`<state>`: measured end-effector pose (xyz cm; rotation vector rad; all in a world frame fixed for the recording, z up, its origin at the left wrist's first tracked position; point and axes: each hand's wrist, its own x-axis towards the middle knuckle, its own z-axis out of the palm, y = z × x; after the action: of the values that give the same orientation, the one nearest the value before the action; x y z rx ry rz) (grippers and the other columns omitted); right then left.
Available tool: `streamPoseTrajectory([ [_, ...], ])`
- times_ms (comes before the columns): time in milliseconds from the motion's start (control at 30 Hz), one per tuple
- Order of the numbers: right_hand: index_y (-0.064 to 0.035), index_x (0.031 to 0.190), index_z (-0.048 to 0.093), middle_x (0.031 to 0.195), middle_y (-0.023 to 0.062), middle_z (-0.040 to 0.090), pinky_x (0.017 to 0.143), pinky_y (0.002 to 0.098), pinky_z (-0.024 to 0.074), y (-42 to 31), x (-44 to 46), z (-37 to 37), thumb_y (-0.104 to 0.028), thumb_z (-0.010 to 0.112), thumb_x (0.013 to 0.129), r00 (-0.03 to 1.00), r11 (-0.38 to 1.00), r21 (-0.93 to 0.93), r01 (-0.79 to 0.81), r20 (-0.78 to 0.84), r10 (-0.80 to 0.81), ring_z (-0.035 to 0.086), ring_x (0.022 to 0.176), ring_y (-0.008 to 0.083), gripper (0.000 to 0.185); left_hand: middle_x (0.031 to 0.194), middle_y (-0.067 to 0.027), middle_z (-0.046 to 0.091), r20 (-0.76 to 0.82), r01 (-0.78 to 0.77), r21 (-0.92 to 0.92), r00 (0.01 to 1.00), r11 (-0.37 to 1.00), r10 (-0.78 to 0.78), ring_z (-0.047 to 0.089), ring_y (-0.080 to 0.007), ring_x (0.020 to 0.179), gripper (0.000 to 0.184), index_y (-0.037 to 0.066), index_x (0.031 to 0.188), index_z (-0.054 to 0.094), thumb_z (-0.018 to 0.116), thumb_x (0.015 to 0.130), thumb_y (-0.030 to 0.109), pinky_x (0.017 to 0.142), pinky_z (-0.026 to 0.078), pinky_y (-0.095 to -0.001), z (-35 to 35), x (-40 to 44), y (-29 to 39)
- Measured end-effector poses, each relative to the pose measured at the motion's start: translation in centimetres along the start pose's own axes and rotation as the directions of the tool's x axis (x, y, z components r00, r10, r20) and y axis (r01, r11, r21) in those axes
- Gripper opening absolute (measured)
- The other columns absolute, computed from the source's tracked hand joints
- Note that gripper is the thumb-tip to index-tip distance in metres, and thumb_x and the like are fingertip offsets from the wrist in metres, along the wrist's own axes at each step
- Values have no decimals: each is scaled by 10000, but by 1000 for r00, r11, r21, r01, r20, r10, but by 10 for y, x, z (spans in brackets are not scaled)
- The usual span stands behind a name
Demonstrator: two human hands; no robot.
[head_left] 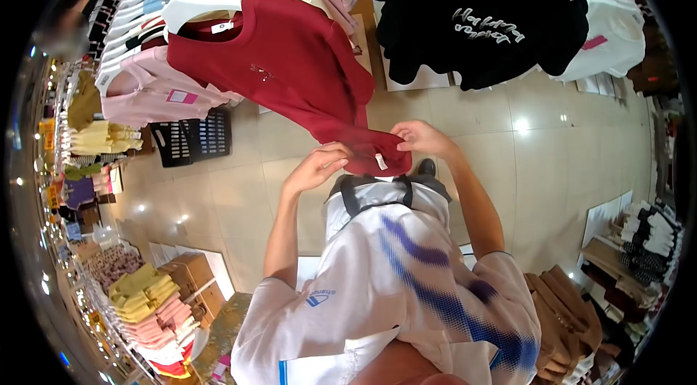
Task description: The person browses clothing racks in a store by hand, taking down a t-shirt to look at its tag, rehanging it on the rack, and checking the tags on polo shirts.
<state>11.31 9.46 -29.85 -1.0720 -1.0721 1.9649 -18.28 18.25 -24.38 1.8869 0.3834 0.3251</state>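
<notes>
A dark red top point(279, 58) hangs from a white hanger point(200, 7) at the front of a rack, its lower part drawn out toward my body. My left hand point(321, 166) pinches one side of the hem, with the fingertips partly hidden by cloth. At the opposite side, my right hand point(422, 138) grips the hem edge between thumb and fingers. Between both hands the hem is turned so that a small white label point(381, 161) shows on the inner side. A small glittery motif sits on the top's chest.
A black top point(483, 22) with white lettering hangs at the upper right, beside white garments point(610, 40). Pink tops point(156, 87) hang at the left. A black plastic basket point(192, 140) stands on the tiled floor point(479, 189). Folded yellow clothes point(141, 294) and brown garments point(563, 320) lie nearer me.
</notes>
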Motion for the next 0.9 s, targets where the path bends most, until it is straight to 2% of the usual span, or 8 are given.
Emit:
streamPoseTrajectory([
  [67,-30,1041,621,1098,171,645,750,385,539,-23,-1,9,27,636,788,964,744,-656,-127,-259,-64,668,846,343,259,960,-132,631,-46,30,27,999,999,-29,597,-288,927,140,-62,941,604,586,926,76,820,473,-369,12,1,-4],
  [100,-30,1041,621,1098,171,645,750,385,539,-30,-5,14,27,636,788,967,739,-663,-119,-245,-65,668,846,343,259,970,-134,635,-79,58,49,995,997,-54,603,-292,945,134,-58,949,610,589,924,72,832,475,-371,19,1,-5],
  [167,-37,906,596,967,182,610,663,469,514,-42,-12,26,76,596,731,759,454,-881,-132,-384,-525,620,756,421,208,982,-137,638,-158,124,73,981,990,-111,610,-284,991,123,-60,936,610,592,924,61,869,466,-360,37,3,-7],
  [367,-62,799,515,799,106,502,592,476,475,-76,-34,48,112,574,658,620,401,-914,62,-279,-733,592,681,370,231,1039,-130,618,-412,77,-129,903,989,-124,612,-272,1001,138,-11,944,582,669,867,63,871,460,-354,76,14,-28],
  [433,-53,767,476,752,108,435,526,425,430,-79,-43,53,135,560,619,572,381,-904,193,-212,-792,540,623,333,254,1057,-106,568,-655,306,87,735,948,-177,584,-240,1037,255,2,1026,544,709,841,63,882,436,-313,83,16,-34],
  [467,-46,749,466,742,101,427,511,394,414,-77,-45,52,140,545,606,572,378,-898,226,-192,-798,521,595,308,248,1112,-115,536,-675,330,233,732,915,-92,554,-267,1055,479,16,1112,521,798,743,140,868,429,-352,84,20,-36],
  [600,-40,754,468,748,99,446,510,379,413,-92,-59,57,144,532,589,564,386,-876,290,-170,-808,512,590,301,255,1225,-139,510,-752,500,485,658,717,50,445,-360,1171,665,26,1167,532,819,654,336,949,357,-498,109,56,-47],
  [900,-12,808,511,752,91,468,541,345,418,-107,-97,39,165,502,584,500,381,-843,379,-160,-851,532,610,235,285,1081,-136,583,-691,564,658,715,498,103,557,-335,968,288,60,991,613,666,708,60,828,414,-448,115,51,-62],
])
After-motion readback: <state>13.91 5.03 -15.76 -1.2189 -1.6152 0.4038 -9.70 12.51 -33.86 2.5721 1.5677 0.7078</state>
